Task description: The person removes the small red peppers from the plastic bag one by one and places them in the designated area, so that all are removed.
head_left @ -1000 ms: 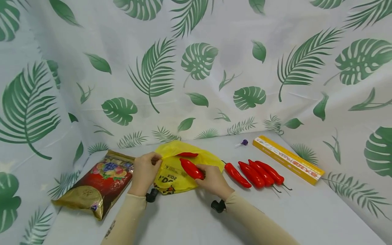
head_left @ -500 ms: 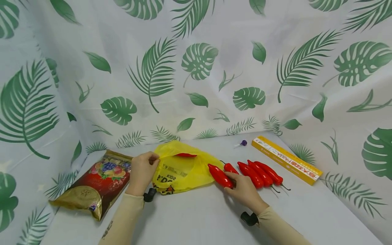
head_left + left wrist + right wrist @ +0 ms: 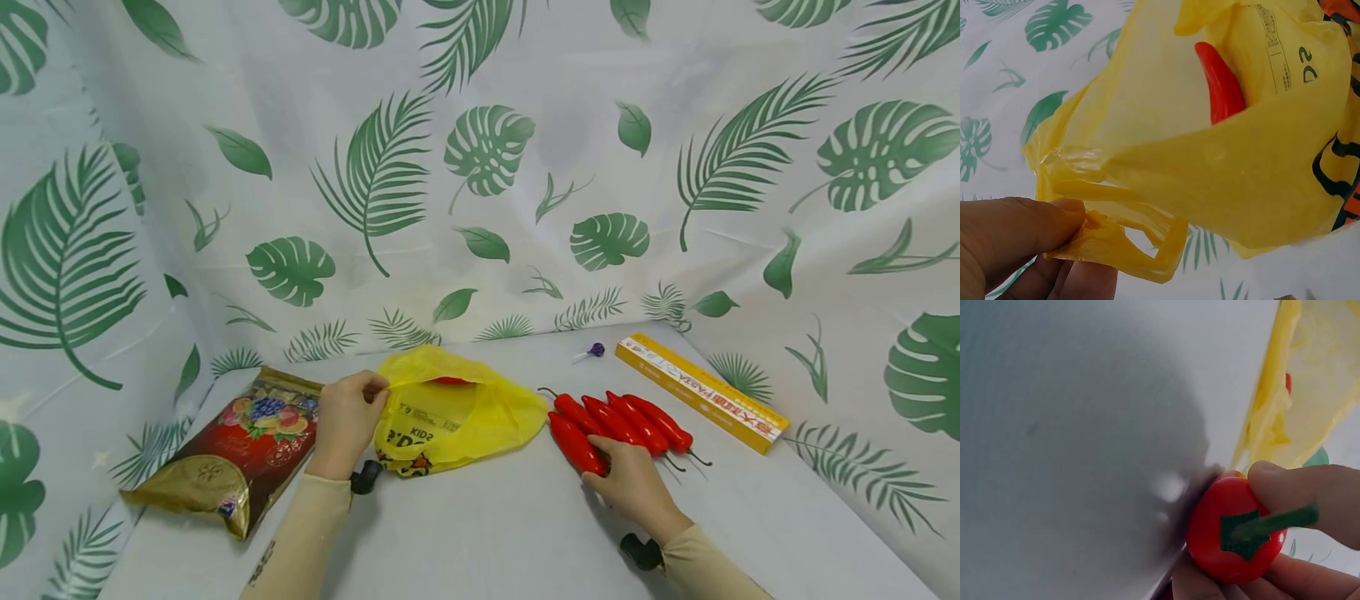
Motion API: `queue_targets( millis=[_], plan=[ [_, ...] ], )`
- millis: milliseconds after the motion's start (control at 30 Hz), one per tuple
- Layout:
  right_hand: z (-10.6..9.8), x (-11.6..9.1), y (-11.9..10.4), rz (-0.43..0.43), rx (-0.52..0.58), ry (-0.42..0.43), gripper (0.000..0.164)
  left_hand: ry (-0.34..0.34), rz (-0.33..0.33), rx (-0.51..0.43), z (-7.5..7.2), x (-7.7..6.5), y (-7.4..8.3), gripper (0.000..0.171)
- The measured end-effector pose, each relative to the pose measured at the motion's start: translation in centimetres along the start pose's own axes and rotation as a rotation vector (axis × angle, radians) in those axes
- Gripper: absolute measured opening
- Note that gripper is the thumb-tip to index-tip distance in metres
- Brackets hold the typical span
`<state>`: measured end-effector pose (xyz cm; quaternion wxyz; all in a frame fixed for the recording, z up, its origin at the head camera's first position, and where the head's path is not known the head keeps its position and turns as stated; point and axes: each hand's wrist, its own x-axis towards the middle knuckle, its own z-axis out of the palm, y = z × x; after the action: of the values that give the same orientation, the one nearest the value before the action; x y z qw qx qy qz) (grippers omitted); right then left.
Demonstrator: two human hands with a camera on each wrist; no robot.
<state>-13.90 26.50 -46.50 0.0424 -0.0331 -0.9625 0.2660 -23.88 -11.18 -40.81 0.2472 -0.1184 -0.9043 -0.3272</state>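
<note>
My left hand (image 3: 347, 425) pinches the handle of a yellow plastic bag (image 3: 457, 429) between thumb and fingers. The bag lies on the table with its mouth partly spread, and a red chili pepper (image 3: 1219, 84) shows inside it in the left wrist view. My right hand (image 3: 633, 483) grips another red chili pepper (image 3: 576, 444) near its stem end, low at the table beside the row. In the right wrist view the thumb and fingers close round this pepper (image 3: 1229, 494), its green stem facing the camera. Several more red chili peppers (image 3: 617, 423) lie side by side just beyond it.
A red and gold foil package (image 3: 240, 450) lies at the left. A long yellow pasta box (image 3: 701, 392) rests at the right, and a small purple lollipop (image 3: 596, 350) lies near the back. Leaf-patterned cloth (image 3: 525, 192) stands behind the white table.
My right hand has carried its chili pepper rightward from the bag's mouth to the left end of the row. The left hand stays at the bag's handle.
</note>
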Motion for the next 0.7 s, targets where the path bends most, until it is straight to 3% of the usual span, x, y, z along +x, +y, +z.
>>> queue_targets(
  millis=[467,700],
  plan=[
    [-0.5,0.0,-0.2,0.025,-0.054,0.062,0.063,0.001,0.003,-0.021,-0.5,0.1,-0.4,0.005],
    [-0.5,0.3,-1.7,-0.023,-0.069,0.124,0.065,-0.032,0.006,-0.016,-0.1,0.1,-0.1,0.006]
  ],
)
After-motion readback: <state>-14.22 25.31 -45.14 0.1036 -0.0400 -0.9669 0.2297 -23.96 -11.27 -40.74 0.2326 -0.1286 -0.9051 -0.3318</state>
